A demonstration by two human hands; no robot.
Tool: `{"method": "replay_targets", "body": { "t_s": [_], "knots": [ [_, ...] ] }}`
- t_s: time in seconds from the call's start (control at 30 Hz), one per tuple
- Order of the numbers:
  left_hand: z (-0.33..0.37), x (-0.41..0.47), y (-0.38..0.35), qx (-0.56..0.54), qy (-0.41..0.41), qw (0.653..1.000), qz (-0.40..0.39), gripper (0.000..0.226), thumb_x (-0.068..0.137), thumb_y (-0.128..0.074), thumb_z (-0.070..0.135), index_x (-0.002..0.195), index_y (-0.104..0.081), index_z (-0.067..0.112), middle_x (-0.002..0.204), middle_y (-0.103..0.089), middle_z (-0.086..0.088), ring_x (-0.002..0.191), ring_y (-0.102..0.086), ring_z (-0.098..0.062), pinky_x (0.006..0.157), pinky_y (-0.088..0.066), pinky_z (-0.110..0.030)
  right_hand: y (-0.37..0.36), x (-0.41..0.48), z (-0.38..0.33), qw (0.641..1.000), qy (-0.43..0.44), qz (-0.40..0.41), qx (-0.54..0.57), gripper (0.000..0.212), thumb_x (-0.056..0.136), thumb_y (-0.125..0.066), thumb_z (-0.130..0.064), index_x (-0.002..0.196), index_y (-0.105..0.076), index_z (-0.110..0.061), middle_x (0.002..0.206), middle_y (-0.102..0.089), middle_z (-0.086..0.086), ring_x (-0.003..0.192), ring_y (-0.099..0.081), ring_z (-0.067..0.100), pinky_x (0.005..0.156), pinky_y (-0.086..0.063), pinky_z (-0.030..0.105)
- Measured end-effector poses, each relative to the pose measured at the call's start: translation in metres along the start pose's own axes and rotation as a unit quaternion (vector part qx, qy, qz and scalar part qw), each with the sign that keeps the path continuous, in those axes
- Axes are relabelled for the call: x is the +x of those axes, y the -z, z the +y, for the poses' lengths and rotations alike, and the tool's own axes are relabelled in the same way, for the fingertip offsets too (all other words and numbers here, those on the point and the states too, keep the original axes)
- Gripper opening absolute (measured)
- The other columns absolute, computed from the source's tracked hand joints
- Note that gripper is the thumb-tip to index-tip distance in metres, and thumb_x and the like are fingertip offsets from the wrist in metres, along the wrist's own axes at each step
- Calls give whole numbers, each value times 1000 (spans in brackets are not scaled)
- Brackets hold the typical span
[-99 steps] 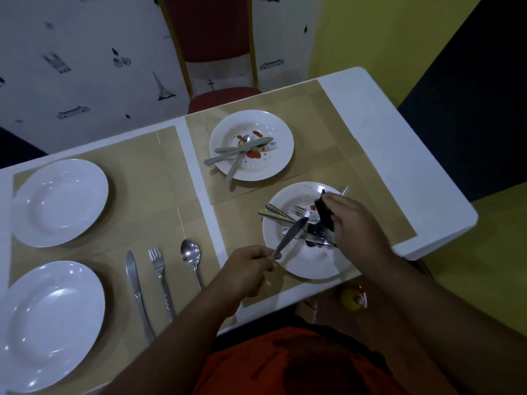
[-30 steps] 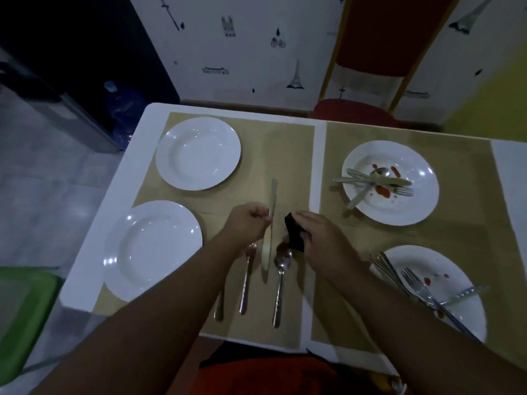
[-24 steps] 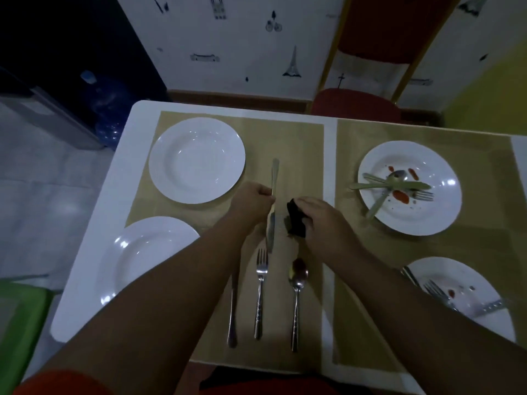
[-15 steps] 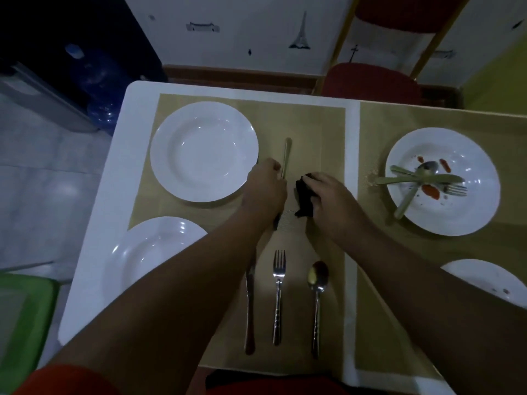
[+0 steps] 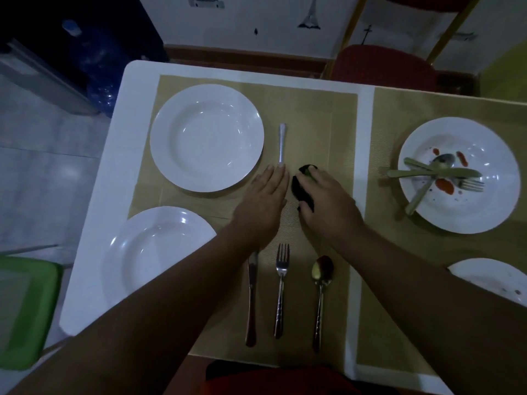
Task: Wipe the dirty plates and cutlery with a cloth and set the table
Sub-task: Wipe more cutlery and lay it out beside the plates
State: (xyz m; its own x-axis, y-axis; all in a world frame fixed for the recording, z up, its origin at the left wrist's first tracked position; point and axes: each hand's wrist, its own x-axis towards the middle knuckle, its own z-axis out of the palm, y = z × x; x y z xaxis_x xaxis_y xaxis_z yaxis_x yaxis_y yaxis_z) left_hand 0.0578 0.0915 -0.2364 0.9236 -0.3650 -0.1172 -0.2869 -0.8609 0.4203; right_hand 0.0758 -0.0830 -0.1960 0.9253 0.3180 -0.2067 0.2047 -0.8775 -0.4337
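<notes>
Steel knife [image 5: 282,143] under flat left hand [image 5: 263,201], beside plate [image 5: 257,155] rim; right hand [image 5: 328,201] grips cloth [image 5: 301,191].

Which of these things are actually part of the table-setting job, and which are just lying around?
In the job: cloth held in the right hand; far knife under the left hand; far clean plate, near clean plate; near knife, fork, spoon; far dirty plate with piled cutlery; near dirty plate.
Lying about: red chair, green floor object, blue water bottle.

No writing legible, no brands, no numbers — wall stickers [image 5: 309,12] are pictures, not words
</notes>
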Motion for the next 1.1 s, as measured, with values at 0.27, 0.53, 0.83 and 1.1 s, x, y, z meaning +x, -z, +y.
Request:
{"method": "replay_targets", "body": {
  "t_s": [0.27, 0.53, 0.83, 1.1],
  "knots": [
    [-14, 1, 9, -13, -2, 999, 29, 56, 103, -43, 16, 155, -26, 1, 164, -19, -17, 153, -14, -31, 123, -21, -47, -7, 6, -9, 1000, -4, 16, 18, 60, 87, -57, -12, 144, -39, -18, 151, -34, 12, 141, -25, 28, 115, -26, 42],
    [-20, -1, 7, -16, -13, 999, 39, 56, 103, -45, 14, 155, -25, 1, 164, -20, -17, 153, -13, -29, 124, -14, -39, -9, 4, -13, 1000, 2, 27, -2, 60, 87, -57, -8, 144, -39, -16, 149, -36, 14, 140, -27, 30, 114, -24, 39],
    [-23, -3, 6, -13, -17, 999, 33, 60, 100, -48, 9, 155, -26, 2, 164, -20, -16, 154, -14, -29, 124, -21, -45, -9, -2, -17, 997, 47, 62, -13, 56, 83, -59, 3, 137, -49, -9, 139, -48, 18, 129, -44, 33, 106, -30, 34],
    [-3, -13, 8, 0, -4, 999, 37, 55, 104, -44, 15, 154, -28, 1, 163, -23, -17, 153, -16, -32, 123, -22, -47, -4, -16, -8, 998, 30, 57, 13, 57, 87, -56, 0, 141, -44, -15, 145, -42, 13, 131, -41, 30, 108, -37, 40]
  ]
}}
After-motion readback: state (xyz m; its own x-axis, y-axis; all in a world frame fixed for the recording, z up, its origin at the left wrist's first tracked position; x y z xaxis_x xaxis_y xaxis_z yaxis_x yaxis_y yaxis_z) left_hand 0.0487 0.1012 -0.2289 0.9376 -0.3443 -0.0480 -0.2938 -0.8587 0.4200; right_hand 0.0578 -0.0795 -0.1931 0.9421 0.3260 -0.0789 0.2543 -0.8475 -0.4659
